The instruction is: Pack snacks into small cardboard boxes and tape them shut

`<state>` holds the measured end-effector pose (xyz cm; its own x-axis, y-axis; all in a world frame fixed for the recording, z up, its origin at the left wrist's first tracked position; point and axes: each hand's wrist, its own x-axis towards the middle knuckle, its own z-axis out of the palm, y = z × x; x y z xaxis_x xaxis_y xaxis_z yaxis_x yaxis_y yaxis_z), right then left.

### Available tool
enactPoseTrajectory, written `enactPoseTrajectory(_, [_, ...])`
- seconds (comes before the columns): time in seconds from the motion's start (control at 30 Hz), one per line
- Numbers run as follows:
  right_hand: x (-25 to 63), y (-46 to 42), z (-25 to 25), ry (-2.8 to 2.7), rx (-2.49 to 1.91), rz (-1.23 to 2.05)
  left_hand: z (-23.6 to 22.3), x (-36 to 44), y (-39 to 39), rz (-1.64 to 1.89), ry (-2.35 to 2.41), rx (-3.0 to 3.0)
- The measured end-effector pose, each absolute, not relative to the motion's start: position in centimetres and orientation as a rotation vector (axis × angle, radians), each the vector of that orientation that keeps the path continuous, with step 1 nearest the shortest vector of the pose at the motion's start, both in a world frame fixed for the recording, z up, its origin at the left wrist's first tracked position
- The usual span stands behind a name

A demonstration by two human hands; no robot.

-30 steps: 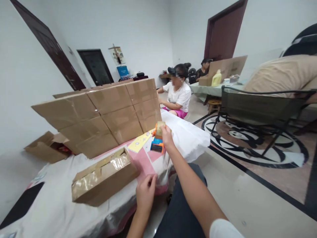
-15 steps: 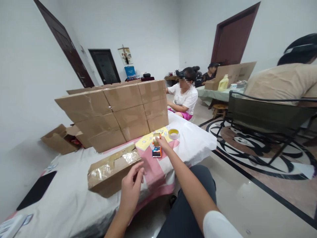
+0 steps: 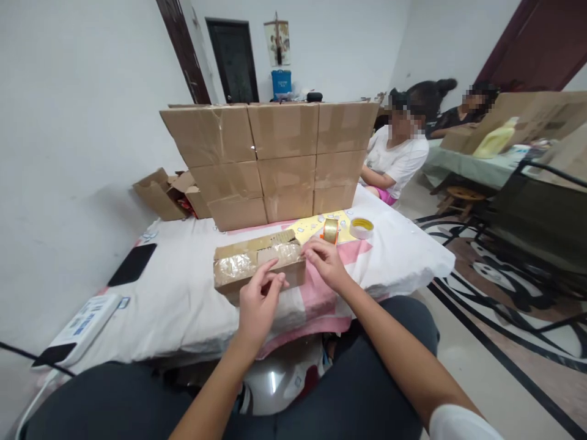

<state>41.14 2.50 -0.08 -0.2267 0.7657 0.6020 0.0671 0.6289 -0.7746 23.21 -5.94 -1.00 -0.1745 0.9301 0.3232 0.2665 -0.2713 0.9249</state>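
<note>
A long cardboard box [image 3: 257, 260] with shiny clear tape across its top lies on the cloth-covered table in front of me. My left hand [image 3: 260, 296] is at its near side, thumb and fingers apart and slightly bent, holding nothing. At the box's right end is my right hand [image 3: 324, 261], its loosely bent fingertips close to the corner; whether they touch it I cannot tell. Just behind that hand stands an orange tape dispenser [image 3: 330, 231] with a tan roll, partly hidden by it. A wide roll of tape [image 3: 361, 228] lies to its right.
A wall of stacked cardboard boxes [image 3: 284, 162] stands at the back of the table. An opened carton [image 3: 160, 192] is at the left, with a black flat pad [image 3: 132, 264] and a white power strip [image 3: 80, 327] nearer. A person in white [image 3: 398, 156] sits beyond the boxes.
My right hand has let go of the tape dispenser and moved left to the end of the box. My left hand stays beside the box. The view has swung left.
</note>
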Motion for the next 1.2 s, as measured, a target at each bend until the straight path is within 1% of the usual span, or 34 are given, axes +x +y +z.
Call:
enactPoseTrajectory(0.17, [39.8,0.5,0.7,-1.800,-0.667,0.779,-1.2,23.3,-6.2,1.444,1.427,1.608])
enactPoseTrajectory(0.3, [40.4,0.3,1.5,-1.746,-0.696,0.729,-0.5,22.1,-5.8,1.426,1.705,1.657])
enactPoseTrajectory(0.4, [40.8,0.6,2.4,-1.739,-0.717,0.699,0.4,20.2,-5.1,1.600,1.889,1.692])
enactPoseTrajectory(0.5, [40.3,1.5,3.6,-1.769,-0.724,0.709,1.0,18.6,-4.8,1.827,1.934,1.746])
enactPoseTrajectory(0.63, [37.9,3.7,4.6,-1.835,-0.761,0.880,0.7,17.7,-5.0,2.125,1.940,1.897])
enactPoseTrajectory(0.73, [36.0,5.4,4.7,-1.914,-0.860,0.963,0.0,17.5,-5.1,2.246,1.921,2.014])
enactPoseTrajectory(0.8, [35.1,6.3,4.5,-1.955,-0.959,0.915,-0.5,17.5,-5.0,2.262,1.900,2.096])
enactPoseTrajectory(0.9, [34.2,6.7,4.3,-2.013,-1.085,0.784,-0.9,17.8,-4.6,2.152,1.875,2.261])
enactPoseTrajectory(1.03, [33.8,6.6,4.2,-2.090,-1.193,0.690,-1.5,18.3,-3.9,1.622,1.863,2.600])
enactPoseTrajectory(1.1, [33.8,6.6,4.3,-2.112,-1.243,0.648,-2.1,18.4,-3.6,1.429,1.785,2.732])
enactPoseTrajectory(1.2, [33.7,6.6,4.3,-2.167,-1.311,0.548,-3.1,18.4,-3.4,1.388,1.715,2.817])
